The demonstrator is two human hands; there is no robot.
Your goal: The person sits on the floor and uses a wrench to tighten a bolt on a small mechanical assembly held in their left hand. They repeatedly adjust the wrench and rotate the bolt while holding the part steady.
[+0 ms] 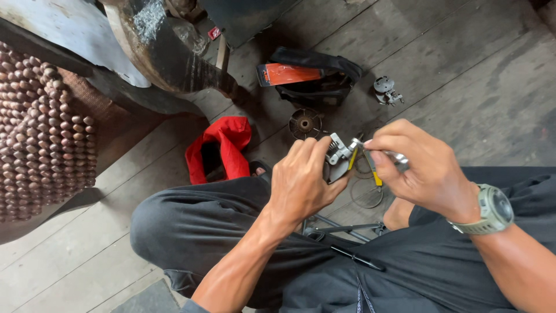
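Seated on the grey plank floor (463, 75), the person's left hand (301, 179) grips a small silver metal part (337, 152) above the knees, while the right hand (425, 171) pinches a yellow-handled tool (373, 171) against it. Just beyond lie a round rusty disc (305, 123), a crumpled red cloth (223, 148) and a black-and-orange pouch (307, 75); open boards stretch to the right.

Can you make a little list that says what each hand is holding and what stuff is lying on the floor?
Left hand: grips a small grey metal part
Right hand: holds a tool with a yellow handle against the metal part
Wrist: a grey-green watch on the right arm
Floor: wooden boards
On the floor: red cloth, round metal disc, black bag with orange pack, small grey piece
On the lap: black pen-like tool
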